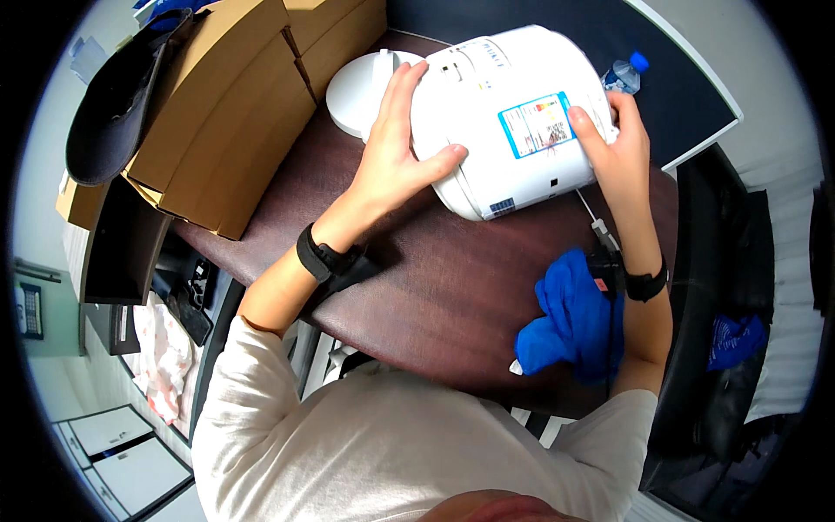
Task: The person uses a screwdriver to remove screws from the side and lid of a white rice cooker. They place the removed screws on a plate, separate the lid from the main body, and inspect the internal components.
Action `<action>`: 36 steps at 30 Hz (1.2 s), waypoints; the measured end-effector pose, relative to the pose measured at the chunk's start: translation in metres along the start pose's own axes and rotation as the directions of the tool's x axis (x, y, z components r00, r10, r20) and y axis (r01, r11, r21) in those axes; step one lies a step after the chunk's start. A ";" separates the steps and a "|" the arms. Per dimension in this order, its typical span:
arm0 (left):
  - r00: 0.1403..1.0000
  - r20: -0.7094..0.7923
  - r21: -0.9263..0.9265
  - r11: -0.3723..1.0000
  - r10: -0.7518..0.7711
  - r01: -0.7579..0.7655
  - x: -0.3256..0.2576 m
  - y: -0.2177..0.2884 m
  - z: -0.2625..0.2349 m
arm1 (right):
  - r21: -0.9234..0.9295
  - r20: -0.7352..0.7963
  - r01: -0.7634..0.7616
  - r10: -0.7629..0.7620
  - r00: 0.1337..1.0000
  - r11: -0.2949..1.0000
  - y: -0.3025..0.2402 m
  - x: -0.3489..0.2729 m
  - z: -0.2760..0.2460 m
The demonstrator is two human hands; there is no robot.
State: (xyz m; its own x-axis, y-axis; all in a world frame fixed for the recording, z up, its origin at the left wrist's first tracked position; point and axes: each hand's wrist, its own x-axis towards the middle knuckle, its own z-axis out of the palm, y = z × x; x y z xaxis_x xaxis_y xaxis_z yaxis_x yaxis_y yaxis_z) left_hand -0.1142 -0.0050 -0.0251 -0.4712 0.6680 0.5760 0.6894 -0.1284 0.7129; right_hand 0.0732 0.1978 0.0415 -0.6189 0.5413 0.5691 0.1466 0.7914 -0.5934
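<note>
A white, rounded appliance that looks like a rice cooker [487,130] is tilted on its side at the far part of the table, between my two hands. My left hand [400,148] presses on its left end, fingers stretched along the edge and thumb across the near side. At the other end, my right hand [619,143] grips the edge, its thumb on the front by a blue-bordered label [537,124] and its fingers hidden behind. A flat, round white piece [352,91] with an upright strip lies just beyond my left fingers.
Cardboard boxes [226,113] stand at the left, with a dark cap [130,104] on them. A blue cloth [570,313] lies on the brown table [435,296], near my right forearm. A grey-tipped cord [598,226] and a blue-capped bottle [624,76] sit at the right; a dark panel [539,22] borders the back.
</note>
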 end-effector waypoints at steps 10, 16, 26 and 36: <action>0.997 0.063 0.032 0.998 0.053 -0.055 0.030 0.018 0.009 | -0.037 0.200 -0.137 0.142 0.970 0.990 0.001 -0.010 -0.029; 0.991 -0.071 -0.047 0.992 -0.116 0.113 0.049 0.030 0.025 | -0.101 0.303 -0.233 0.253 0.919 0.967 -0.008 -0.012 -0.043; 0.997 0.042 -0.067 0.995 -0.071 0.074 0.062 0.029 0.033 | -0.076 0.425 -0.259 0.266 0.865 0.963 0.009 -0.029 -0.060; 0.988 0.093 -0.111 0.985 -0.126 0.136 0.063 0.029 0.031 | -0.303 0.303 0.278 -0.184 0.935 0.912 0.006 0.020 -0.074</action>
State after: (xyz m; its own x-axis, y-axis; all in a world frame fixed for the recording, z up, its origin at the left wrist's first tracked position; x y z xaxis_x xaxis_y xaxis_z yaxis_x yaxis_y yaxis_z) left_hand -0.1061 0.0560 0.0194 -0.5006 0.7443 0.4420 0.5541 -0.1168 0.8242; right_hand 0.1188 0.2348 0.0918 -0.8396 0.2743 0.4688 0.1953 0.9578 -0.2107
